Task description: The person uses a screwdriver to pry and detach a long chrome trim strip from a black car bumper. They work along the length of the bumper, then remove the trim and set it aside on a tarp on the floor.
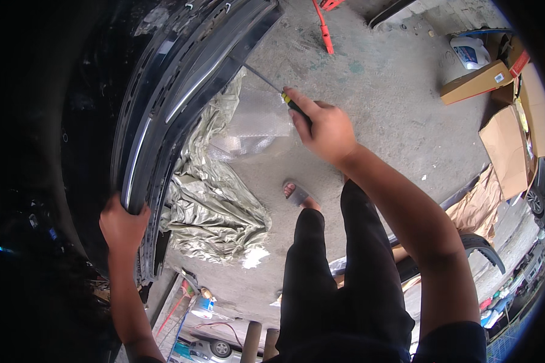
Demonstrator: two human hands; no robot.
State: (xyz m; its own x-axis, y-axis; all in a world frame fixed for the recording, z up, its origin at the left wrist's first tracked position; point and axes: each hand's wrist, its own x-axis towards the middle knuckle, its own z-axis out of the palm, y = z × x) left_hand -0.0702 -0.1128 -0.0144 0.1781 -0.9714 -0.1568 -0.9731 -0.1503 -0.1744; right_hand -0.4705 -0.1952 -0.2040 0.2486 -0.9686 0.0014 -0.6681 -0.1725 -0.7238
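A long black car bumper point(181, 130) with chrome trim strips point(195, 85) stretches from the top down the left side. Toward its lower end, my left hand point(124, 221) is closed around the part carrying a chrome strip, the thumb on the right side. My right hand point(327, 130) grips a screwdriver point(261, 78) by its dark handle with a yellow-green band. The thin shaft points up and left, and its tip meets the bumper near the upper chrome strip; whether it is wedged in a gap I cannot tell.
A crumpled silvery-green cover point(215, 206) and clear bubble wrap point(254, 130) lie beside the bumper. A red-handled tool point(327, 39) rests on the concrete floor point(369, 72). Cardboard boxes point(505, 145) and a white jug point(469, 53) stand at right, with a curved black part point(484, 251) below.
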